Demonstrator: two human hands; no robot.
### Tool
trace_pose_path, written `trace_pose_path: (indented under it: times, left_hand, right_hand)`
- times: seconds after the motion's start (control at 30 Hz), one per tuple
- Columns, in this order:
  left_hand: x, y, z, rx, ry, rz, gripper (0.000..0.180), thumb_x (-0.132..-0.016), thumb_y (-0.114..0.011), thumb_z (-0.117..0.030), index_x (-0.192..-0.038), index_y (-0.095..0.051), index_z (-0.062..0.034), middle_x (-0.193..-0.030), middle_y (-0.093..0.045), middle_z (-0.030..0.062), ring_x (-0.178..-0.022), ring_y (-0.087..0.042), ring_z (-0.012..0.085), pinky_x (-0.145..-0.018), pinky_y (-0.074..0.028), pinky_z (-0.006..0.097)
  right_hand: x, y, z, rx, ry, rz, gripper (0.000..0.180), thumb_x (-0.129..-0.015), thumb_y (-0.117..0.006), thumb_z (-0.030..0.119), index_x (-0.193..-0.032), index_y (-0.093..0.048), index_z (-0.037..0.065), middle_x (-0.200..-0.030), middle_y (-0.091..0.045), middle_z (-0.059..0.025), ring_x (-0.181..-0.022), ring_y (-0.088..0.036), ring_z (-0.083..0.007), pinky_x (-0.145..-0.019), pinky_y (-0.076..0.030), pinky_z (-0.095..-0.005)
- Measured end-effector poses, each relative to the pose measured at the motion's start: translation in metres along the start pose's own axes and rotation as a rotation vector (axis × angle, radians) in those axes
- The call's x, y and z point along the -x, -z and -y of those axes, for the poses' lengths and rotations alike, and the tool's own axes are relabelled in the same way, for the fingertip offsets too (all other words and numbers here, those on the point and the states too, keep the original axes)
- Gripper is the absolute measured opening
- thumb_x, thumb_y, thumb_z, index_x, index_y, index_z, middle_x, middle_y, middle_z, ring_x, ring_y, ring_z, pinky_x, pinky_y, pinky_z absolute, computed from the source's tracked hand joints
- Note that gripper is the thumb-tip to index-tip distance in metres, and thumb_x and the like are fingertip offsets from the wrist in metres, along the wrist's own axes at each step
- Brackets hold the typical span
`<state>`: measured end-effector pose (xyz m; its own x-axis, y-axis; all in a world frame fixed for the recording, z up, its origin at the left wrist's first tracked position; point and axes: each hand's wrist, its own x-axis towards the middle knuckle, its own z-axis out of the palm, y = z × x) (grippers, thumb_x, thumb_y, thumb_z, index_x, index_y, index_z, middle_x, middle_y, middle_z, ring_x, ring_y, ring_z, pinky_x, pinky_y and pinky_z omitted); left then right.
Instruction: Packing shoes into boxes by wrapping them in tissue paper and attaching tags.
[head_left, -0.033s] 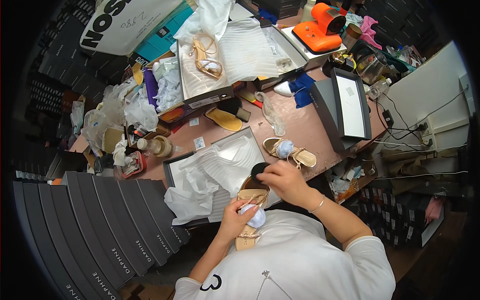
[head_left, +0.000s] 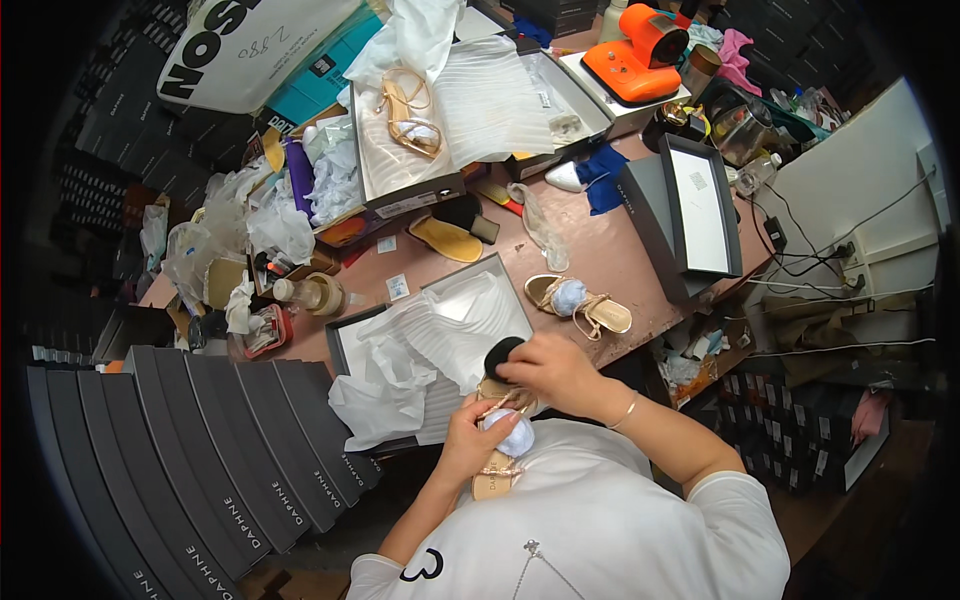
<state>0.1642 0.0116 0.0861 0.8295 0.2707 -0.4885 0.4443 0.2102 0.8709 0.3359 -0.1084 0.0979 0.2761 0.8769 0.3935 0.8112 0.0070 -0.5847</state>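
My left hand (head_left: 467,437) is closed round a strappy gold sandal (head_left: 492,483), held in front of my shirt with its heel end pointing away from me. A pale wad of stuffing (head_left: 512,434) sits under its straps. Pinched in my right hand (head_left: 562,375) is a round black pad (head_left: 502,356), over the far end of the sandal; whether it touches is hidden. A similar sandal (head_left: 607,316), also stuffed, lies on the table to the right. Just beyond my left hand is an open shoe box (head_left: 345,345) with crumpled white tissue paper (head_left: 385,385).
Another open box (head_left: 410,200) at the back holds a gold sandal (head_left: 408,110). An orange device (head_left: 630,75) stands at back right, near a grey box (head_left: 690,215). Stacked dark shoe boxes (head_left: 230,450) line the left. A yellow-soled shoe (head_left: 447,238) lies mid-table.
My right hand has shifted slightly left and nearer to me with the black pad. My left hand and the sandal have barely moved.
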Motion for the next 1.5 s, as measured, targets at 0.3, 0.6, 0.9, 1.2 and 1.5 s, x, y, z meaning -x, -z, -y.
trace_pose_path:
  times: [0.3, 0.6, 0.9, 1.2, 1.5]
  left_hand:
    - [0.001, -0.002, -0.008, 0.083, -0.02, -0.088, 0.024, -0.084, -0.07, -0.008, -0.104, -0.067, 0.0049, -0.104, -0.054, 0.005, -0.095, -0.057, 0.0134, -0.084, -0.045, 0.026]
    - [0.004, 0.002, 0.005, 0.194, -0.043, -0.153, 0.027, -0.085, -0.07, -0.011, -0.107, -0.066, 0.0051, -0.105, -0.054, 0.0063, -0.099, -0.056, 0.0145, -0.086, -0.046, 0.027]
    - [-0.04, 0.023, 0.013, 0.402, -0.049, -0.226, 0.049, -0.091, -0.066, -0.021, -0.131, -0.05, 0.0036, -0.121, -0.056, 0.0102, -0.105, -0.056, 0.0138, -0.087, -0.048, 0.026]
    - [-0.037, 0.008, 0.021, 0.497, -0.229, -0.178, 0.062, -0.093, -0.058, -0.016, -0.146, -0.026, -0.0028, -0.142, -0.036, 0.0146, -0.127, -0.041, 0.0202, -0.103, -0.037, 0.033]
    - [-0.026, 0.037, 0.034, 0.434, -0.082, 0.012, 0.045, -0.083, -0.063, -0.001, -0.122, -0.041, -0.0032, -0.114, -0.049, 0.0067, -0.102, -0.054, 0.0119, -0.086, -0.048, 0.026]
  right_hand:
    - [-0.01, 0.009, 0.003, 0.03, -0.083, -0.189, 0.027, -0.066, -0.07, 0.004, -0.092, -0.067, 0.008, -0.084, -0.059, -0.0049, -0.075, -0.056, -0.0241, -0.064, -0.045, -0.0357]
    - [0.001, 0.006, -0.012, -0.007, -0.135, -0.131, 0.021, -0.072, -0.069, 0.005, -0.092, -0.064, 0.008, -0.082, -0.058, -0.0054, -0.079, -0.057, -0.0256, -0.068, -0.045, -0.0367]
    - [-0.025, 0.012, -0.107, 0.355, -0.264, -0.144, 0.034, -0.081, -0.068, 0.021, -0.111, -0.062, 0.005, -0.105, -0.062, -0.0148, -0.097, -0.058, -0.0321, -0.082, -0.045, -0.0388]
    - [-0.001, -0.026, 0.018, -0.319, -0.335, 0.108, 0.048, -0.076, -0.076, 0.029, -0.112, -0.06, 0.001, -0.097, -0.062, -0.0157, -0.089, -0.063, -0.0283, -0.074, -0.05, -0.0351]
    - [0.002, 0.002, 0.019, -0.392, -0.369, 0.32, 0.044, -0.076, -0.074, 0.02, -0.114, -0.061, 0.002, -0.104, -0.064, -0.017, -0.098, -0.059, -0.0329, -0.088, -0.046, -0.0398]
